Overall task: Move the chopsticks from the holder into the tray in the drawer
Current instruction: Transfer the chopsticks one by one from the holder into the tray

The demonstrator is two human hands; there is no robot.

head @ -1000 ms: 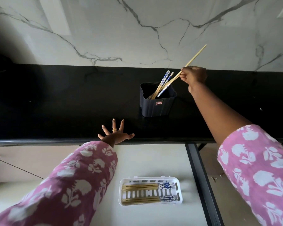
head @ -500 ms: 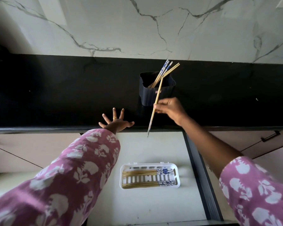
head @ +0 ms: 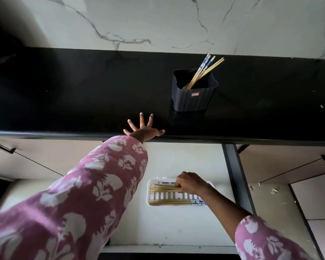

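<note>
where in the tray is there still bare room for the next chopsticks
The white tray has a bare slotted strip through its middle, between the chopsticks along its far side and those along its near side. The far right end is crowded: the right hand sits there. The drawer floor around the tray is bare.

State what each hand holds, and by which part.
Right hand pinches chopsticks in the tray, near their middle. Left hand holds nothing, flat on the counter.
</note>
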